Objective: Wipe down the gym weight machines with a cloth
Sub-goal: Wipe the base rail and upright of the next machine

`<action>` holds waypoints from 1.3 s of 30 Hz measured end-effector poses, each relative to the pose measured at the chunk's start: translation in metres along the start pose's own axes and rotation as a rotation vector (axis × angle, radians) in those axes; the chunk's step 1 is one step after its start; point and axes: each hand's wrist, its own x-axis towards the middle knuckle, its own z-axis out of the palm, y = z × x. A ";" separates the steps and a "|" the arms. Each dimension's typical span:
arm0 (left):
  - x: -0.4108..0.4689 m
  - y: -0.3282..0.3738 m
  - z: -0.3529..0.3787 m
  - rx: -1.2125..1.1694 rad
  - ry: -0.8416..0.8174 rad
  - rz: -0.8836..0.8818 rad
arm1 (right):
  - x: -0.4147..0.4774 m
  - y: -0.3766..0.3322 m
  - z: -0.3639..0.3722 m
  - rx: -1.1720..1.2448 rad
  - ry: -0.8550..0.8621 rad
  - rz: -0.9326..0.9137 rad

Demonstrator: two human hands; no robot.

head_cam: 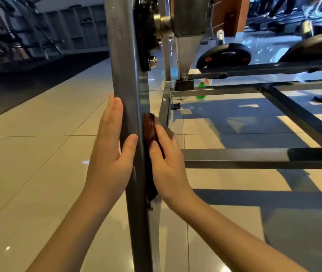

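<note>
My left hand lies flat on the left face of the grey steel upright, fingers straight and together, thumb across its front. My right hand presses the dark red cloth against the upright's right face with straight fingers. Farther off, a green spray bottle shows behind a low frame rail, with a black weight plate past it.

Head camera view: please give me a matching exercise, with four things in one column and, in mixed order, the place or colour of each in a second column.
Things
1. left hand
2. cloth
3. spray bottle
4. weight plate

Places or colours
A. green, partly hidden behind a horizontal bar
B. pressed by the right hand against the upright post
C. black and round, further back on the right
D. flat on the post's left side

Pairs: 1-D, 2-B, 3-A, 4-C
</note>
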 end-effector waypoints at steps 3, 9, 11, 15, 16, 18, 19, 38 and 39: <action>0.000 0.001 0.001 0.026 0.014 0.014 | -0.017 0.012 0.004 -0.016 -0.019 -0.020; -0.009 0.000 -0.004 0.119 0.009 0.017 | -0.037 0.041 0.003 -0.090 -0.010 0.078; -0.018 -0.003 -0.003 0.164 0.006 0.014 | -0.024 0.028 0.003 -0.041 -0.008 0.014; -0.036 -0.006 -0.001 0.214 -0.016 -0.015 | -0.036 0.035 0.008 -0.032 -0.002 -0.038; -0.039 -0.007 -0.002 0.222 -0.016 -0.016 | -0.045 0.042 0.008 -0.035 0.000 -0.014; -0.040 -0.006 -0.001 0.227 -0.015 -0.026 | -0.049 0.055 0.003 -0.030 -0.015 0.048; -0.041 -0.005 -0.001 0.225 -0.014 -0.032 | -0.042 0.056 0.000 -0.022 -0.019 0.073; -0.058 -0.012 -0.001 0.285 -0.071 -0.041 | -0.061 0.044 0.012 0.036 0.002 0.015; -0.059 -0.013 -0.002 0.284 -0.077 -0.042 | -0.072 0.051 0.011 0.023 0.005 0.027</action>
